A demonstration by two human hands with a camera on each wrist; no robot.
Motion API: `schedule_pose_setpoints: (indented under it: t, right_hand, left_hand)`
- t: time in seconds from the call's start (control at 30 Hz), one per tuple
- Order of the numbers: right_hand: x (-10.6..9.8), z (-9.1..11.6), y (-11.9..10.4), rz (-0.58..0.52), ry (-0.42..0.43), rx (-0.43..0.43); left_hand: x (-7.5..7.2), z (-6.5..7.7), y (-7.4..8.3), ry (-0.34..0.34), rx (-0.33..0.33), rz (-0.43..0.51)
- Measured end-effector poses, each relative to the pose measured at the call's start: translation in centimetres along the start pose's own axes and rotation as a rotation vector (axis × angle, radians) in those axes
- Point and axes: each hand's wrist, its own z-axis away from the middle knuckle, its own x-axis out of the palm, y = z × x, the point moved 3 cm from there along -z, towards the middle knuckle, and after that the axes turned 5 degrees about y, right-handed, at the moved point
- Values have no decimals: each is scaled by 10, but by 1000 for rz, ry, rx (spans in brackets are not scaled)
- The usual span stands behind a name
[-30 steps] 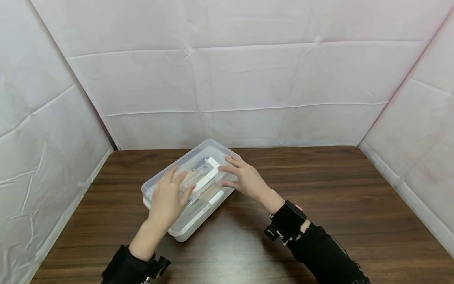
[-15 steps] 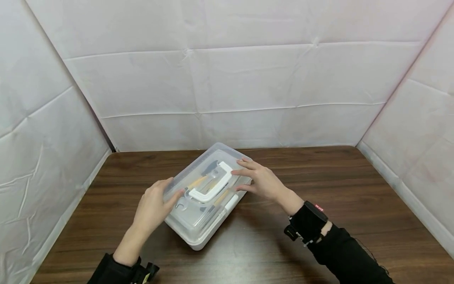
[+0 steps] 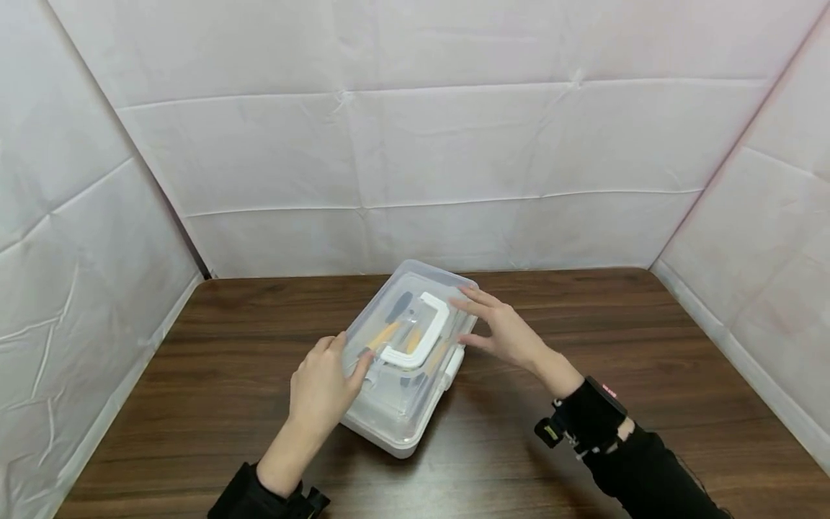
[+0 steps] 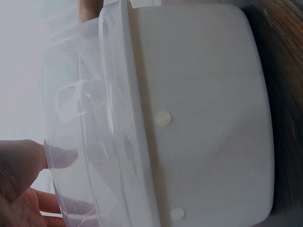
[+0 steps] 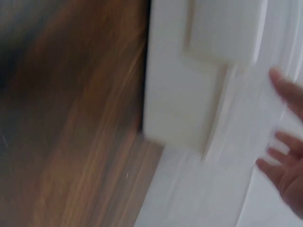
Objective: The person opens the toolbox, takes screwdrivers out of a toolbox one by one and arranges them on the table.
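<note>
While the left hand [image 3: 324, 384] touches the clear-lidded storage box [image 3: 394, 409], the right hand [image 3: 507, 329] is near its corner, both having released, spread fingers.

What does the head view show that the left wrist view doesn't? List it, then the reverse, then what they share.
Only the head view: yellow pieces showing through the clear lid, the white latch on the box's right side, and the black band on the right wrist.

Only the left wrist view: two round pale dots on a side wall of the white base.

Both: the left hand with its fingers touching the lid, the lid itself, part of the base, and the wooden table.
</note>
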Motion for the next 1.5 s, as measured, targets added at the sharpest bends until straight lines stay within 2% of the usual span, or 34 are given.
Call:
schedule_pose_setpoints:
  t: [0.07, 0.13, 0.27, 0.33, 0.4, 0.57, 0.8, 1.03, 1.17, 1.33, 1.5]
  right_hand:
    - [0, 8, -11, -1, 33, 90]
    - [1, 15, -24, -57, 40, 193]
    - [6, 29, -45, -312, -18, 379]
    - [9, 34, -54, -443, -35, 442]
    - [13, 37, -62, -517, -33, 475]
    - [18, 41, -71, -558, 27, 489]
    - [15, 41, -62, -464, 125, 506]
    - [6, 41, -43, -487, 121, 517]
    - [1, 41, -31, -505, 97, 515]
    - [-3, 38, -17, -555, 80, 508]
    - [-5, 35, -7, -608, 79, 533]
  left_hand:
    - [1, 0, 2, -2, -13, 9]
    - [2, 0, 4, -2, -22, 21]
    - [6, 0, 7, 10, -16, 28]
    - [7, 0, 8, 24, -3, 22]
    - [8, 2, 10, 41, 18, 10]
    - [8, 9, 15, 66, 55, -11]
    - [6, 22, 27, 36, 98, 24]
    - [5, 39, 40, -45, 113, 123]
    - [6, 46, 47, -61, 137, 170]
    - [7, 51, 57, -69, 197, 174]
    - [6, 53, 65, -80, 196, 140]
